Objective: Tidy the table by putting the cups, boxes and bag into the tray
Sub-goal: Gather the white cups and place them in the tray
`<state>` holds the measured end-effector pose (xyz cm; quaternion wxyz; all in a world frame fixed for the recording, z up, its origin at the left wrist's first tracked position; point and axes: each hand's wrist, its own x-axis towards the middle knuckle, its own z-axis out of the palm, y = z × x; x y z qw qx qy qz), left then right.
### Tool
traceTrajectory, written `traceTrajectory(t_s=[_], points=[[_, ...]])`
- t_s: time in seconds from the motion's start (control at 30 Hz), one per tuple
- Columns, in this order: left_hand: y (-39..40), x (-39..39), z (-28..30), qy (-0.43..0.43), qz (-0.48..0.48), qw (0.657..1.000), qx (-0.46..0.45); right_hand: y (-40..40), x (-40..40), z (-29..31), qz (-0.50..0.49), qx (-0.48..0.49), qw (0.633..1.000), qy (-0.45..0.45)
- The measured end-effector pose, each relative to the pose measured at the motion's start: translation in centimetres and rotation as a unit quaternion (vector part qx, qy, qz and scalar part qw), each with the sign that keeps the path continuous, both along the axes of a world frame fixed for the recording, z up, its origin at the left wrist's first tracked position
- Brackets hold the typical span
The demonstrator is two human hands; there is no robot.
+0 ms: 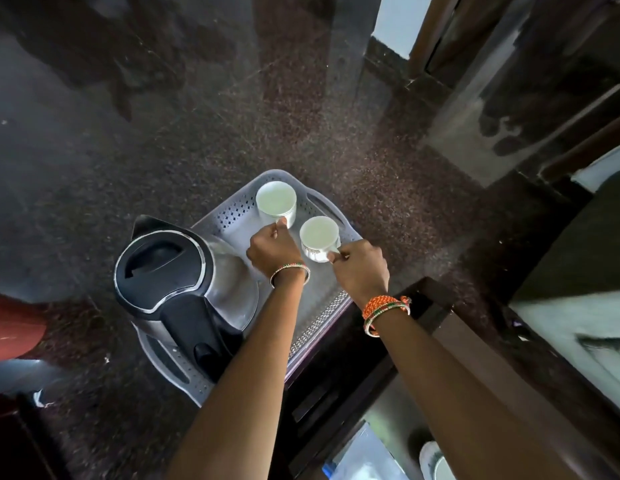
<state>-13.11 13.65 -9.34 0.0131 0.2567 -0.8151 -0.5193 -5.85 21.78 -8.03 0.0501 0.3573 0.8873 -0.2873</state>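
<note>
A grey perforated plastic tray (pixel 228 216) lies on the dark granite counter. Two white cups stand upright over its far end. My left hand (pixel 272 249) pinches the handle of the far cup (pixel 276 202). My right hand (pixel 362 268) pinches the handle of the near cup (pixel 319 235). Whether each cup rests on the tray or hangs just above it I cannot tell. Both cups look empty. No boxes or bag show clearly in this view.
A steel and black electric kettle (pixel 173 282) fills the tray's near left part, close to my left wrist. The counter's dark edge (pixel 388 344) runs under my right forearm. A red object (pixel 14 327) sits at the far left. Pale items (pixel 433 459) lie below the counter at bottom right.
</note>
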Motion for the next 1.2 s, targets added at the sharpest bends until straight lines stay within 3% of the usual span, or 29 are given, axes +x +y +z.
traceTrajectory(t_s=[0.2,0.33,0.57,0.67,0.73,0.77,0.83,0.97,1.2], points=[[0.0,-0.8,-1.1,0.008,0.026,0.999,-0.038,-0.1,-0.8,-0.2,0.001,0.024,0.999,-0.021],[0.3,-1.5,-1.4,0.021,0.078,0.997,0.02,-0.4,-1.0,-0.1,0.034,0.077,0.994,-0.068],[0.0,-1.8,-1.2,-0.001,0.078,0.988,0.133,-2.8,-2.8,-1.4,0.019,-0.045,0.992,-0.119],[-0.4,-0.6,-1.2,-0.035,0.071,0.987,0.138,-3.7,-3.2,-1.2,0.005,-0.14,0.989,-0.051],[-0.7,0.0,-1.2,-0.064,0.082,0.982,0.157,-3.5,-2.6,-0.5,0.026,-0.078,0.997,0.002],[-0.7,0.2,-1.2,-0.077,0.092,0.978,0.169,-3.1,-2.2,-0.2,0.066,0.032,0.997,0.029],[-0.6,0.4,-1.0,-0.104,0.106,0.968,0.203,-2.3,-1.7,0.2,0.171,0.214,0.959,0.069],[-0.6,0.6,-1.1,-0.145,0.077,0.949,0.268,-0.7,-2.9,-0.9,0.306,0.217,0.927,0.025],[-0.7,-0.1,-1.5,-0.119,0.111,0.928,0.334,-1.3,-4.0,-1.9,0.256,0.207,0.944,0.026]])
